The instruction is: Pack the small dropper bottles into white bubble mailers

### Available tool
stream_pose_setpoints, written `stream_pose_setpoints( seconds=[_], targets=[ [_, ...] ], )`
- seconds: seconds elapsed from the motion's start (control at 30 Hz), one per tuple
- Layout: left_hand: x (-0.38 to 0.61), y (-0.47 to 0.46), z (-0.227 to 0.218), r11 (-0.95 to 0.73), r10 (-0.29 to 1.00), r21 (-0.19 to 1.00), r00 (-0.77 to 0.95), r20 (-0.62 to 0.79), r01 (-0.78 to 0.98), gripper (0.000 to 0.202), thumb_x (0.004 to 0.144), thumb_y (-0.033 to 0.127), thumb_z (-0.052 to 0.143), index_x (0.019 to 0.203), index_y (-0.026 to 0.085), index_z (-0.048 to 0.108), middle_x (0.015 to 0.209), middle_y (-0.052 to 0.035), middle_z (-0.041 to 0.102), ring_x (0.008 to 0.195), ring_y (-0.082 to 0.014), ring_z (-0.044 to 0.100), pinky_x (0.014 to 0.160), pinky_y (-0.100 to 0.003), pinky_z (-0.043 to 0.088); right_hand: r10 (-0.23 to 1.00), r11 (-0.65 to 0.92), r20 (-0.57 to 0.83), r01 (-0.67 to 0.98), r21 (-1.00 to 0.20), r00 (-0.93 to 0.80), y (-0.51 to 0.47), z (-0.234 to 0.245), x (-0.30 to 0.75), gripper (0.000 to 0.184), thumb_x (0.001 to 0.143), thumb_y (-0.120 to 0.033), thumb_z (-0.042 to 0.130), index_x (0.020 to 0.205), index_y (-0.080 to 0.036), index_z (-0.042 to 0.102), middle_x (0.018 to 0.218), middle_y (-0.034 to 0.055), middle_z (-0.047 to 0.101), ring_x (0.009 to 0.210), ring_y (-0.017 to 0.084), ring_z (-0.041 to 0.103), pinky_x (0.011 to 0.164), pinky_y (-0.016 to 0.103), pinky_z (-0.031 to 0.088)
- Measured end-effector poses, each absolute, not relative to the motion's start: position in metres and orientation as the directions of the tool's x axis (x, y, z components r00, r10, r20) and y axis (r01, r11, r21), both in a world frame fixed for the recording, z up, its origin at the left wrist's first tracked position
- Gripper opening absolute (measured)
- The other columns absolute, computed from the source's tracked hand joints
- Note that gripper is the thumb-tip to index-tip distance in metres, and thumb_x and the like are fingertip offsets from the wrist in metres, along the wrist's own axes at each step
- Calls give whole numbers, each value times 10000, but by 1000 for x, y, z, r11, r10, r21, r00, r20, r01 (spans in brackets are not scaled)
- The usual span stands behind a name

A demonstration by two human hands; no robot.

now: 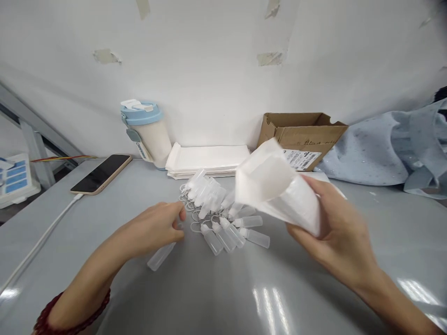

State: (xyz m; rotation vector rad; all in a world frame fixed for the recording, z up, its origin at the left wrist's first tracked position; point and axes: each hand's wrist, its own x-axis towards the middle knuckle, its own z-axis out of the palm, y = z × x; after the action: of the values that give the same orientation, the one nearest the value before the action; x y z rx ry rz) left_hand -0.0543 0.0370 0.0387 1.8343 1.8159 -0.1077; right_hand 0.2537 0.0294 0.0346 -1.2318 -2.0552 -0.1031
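My right hand (pixel 335 232) is closed around a white paper bag (pixel 275 190), holding it tilted above the table with its mouth toward the left. My left hand (pixel 157 228) is curled over a small clear plastic dropper bottle (pixel 160 256) that lies on the grey table; the fingers pinch its cap end. A pile of several similar small bottles (pixel 223 218) with looped caps lies between the two hands.
A stack of white paper bags (pixel 206 160) lies by the wall. Beside it stand a blue-lidded cup (pixel 146 132) and an open cardboard box (pixel 303 135). A phone (pixel 101 174) with a white cable lies at the left. Light blue cloth (pixel 391 149) is heaped at the right.
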Motion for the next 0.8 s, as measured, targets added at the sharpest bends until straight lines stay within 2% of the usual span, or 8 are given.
stream_pose_setpoints(
  seconds=[0.17, 0.27, 0.37, 0.43, 0.5, 0.57, 0.67, 0.8],
  targets=[
    [-59, 44, 43, 103, 911, 371, 63, -408, 923, 164, 675, 245, 498, 798, 215, 601, 692, 1, 649, 677, -207, 608, 550, -272, 427, 722, 601, 541, 778, -181, -432, 29, 26, 249, 599, 776, -253, 525, 1343, -160, 359, 1176, 143, 573, 1069, 303, 547, 845, 451, 469],
    [-68, 43, 59, 186, 926, 519, 28, -377, 835, 190, 731, 346, 556, 831, 215, 652, 601, 12, 644, 617, -192, 608, 557, -271, 454, 717, 620, 494, 774, -128, -493, 28, 23, 246, 608, 770, -234, 518, 1343, -132, 340, 1190, 158, 567, 1079, 304, 531, 855, 457, 457],
    [-70, 39, 73, 213, 974, 727, -81, -212, 653, 239, 691, 427, 688, 839, 239, 702, 588, 23, 654, 613, -165, 607, 602, -255, 477, 723, 618, 466, 779, -107, -509, 28, 20, 243, 594, 783, -231, 500, 1343, -135, 326, 1199, 160, 565, 1084, 304, 527, 861, 467, 451],
    [-65, 36, 76, 133, 981, 877, -184, -52, 462, 232, 652, 402, 749, 822, 247, 716, 612, 31, 661, 603, -139, 597, 609, -235, 489, 724, 620, 451, 778, -97, -521, 28, 19, 241, 588, 783, -217, 491, 1340, -140, 322, 1200, 160, 567, 1086, 305, 527, 861, 473, 453],
    [-53, 34, 73, 18, 969, 962, -241, 50, 274, 204, 645, 350, 779, 807, 240, 719, 640, 31, 673, 600, -121, 601, 606, -219, 507, 722, 629, 439, 772, -95, -534, 27, 18, 240, 592, 779, -202, 489, 1342, -141, 317, 1207, 162, 566, 1093, 307, 527, 862, 479, 456],
    [-38, 34, 66, -38, 971, 984, -224, 78, 176, 185, 662, 306, 788, 808, 219, 715, 671, 22, 691, 610, -117, 623, 611, -215, 529, 723, 634, 436, 765, -111, -536, 26, 17, 238, 598, 780, -198, 490, 1349, -148, 312, 1214, 162, 566, 1100, 309, 530, 863, 485, 460],
    [-16, 30, 55, -27, 986, 990, -161, 48, 136, 149, 699, 275, 773, 792, 184, 697, 695, 2, 713, 645, -136, 663, 627, -228, 558, 727, 637, 443, 756, -151, -524, 23, 18, 237, 608, 781, -201, 487, 1359, -169, 303, 1217, 156, 569, 1103, 311, 538, 858, 489, 467],
    [8, 20, 44, -13, 994, 982, -104, 33, 188, 77, 747, 256, 719, 748, 184, 692, 725, 0, 734, 680, -159, 695, 646, -246, 577, 729, 635, 455, 754, -169, -512, 19, 19, 233, 570, 803, -196, 490, 1345, -155, 318, 1190, 159, 578, 1068, 299, 549, 835, 461, 482]
  ],
)
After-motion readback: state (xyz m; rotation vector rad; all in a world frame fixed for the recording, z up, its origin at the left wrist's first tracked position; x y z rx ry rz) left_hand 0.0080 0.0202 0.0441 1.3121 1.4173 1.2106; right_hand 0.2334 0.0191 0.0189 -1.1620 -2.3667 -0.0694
